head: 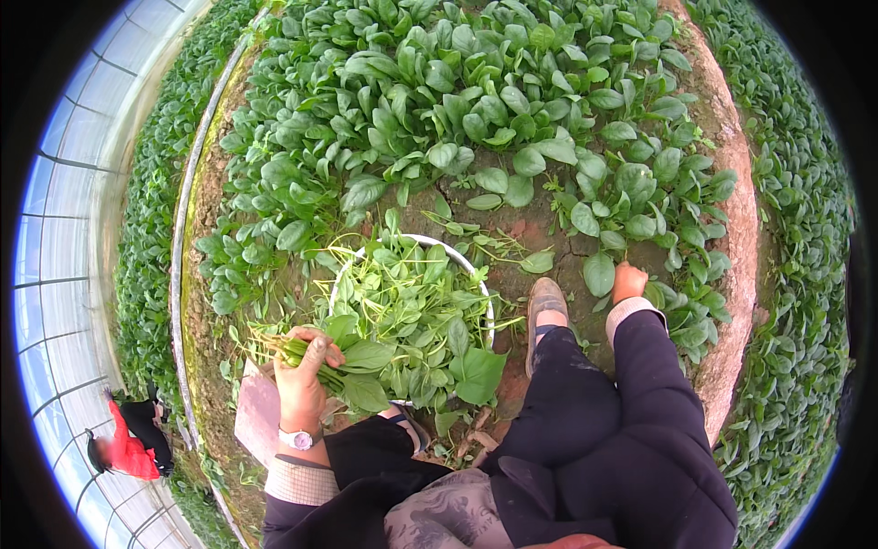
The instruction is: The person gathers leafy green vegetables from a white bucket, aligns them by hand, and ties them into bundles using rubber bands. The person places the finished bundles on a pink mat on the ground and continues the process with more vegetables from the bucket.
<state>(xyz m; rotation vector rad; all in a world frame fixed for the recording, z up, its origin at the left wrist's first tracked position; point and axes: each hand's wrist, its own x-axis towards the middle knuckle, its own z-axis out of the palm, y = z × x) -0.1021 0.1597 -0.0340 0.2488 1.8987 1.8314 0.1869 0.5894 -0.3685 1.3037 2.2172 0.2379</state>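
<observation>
My left hand (309,357) is closed around a bunch of spinach (363,367), its stem ends pointing left and its leaves to the right. The bunch is over the left edge of a round white tub (473,264) heaped with loose picked greens (411,309). Low at the right, my right hand (629,281) is curled into a fist at the stems of a growing spinach plant (599,274). Leaves and the back of the hand hide most of that grip. One large broad leaf (478,376) lies at the tub's lower right rim.
Dense spinach rows (466,89) fill the bed ahead. Loose pulled plants (494,243) lie on bare soil beyond the tub. My shoe (547,302) stands between tub and right hand. A pale hose or pipe (180,261) edges the bed; a person in red (134,446) is at far left.
</observation>
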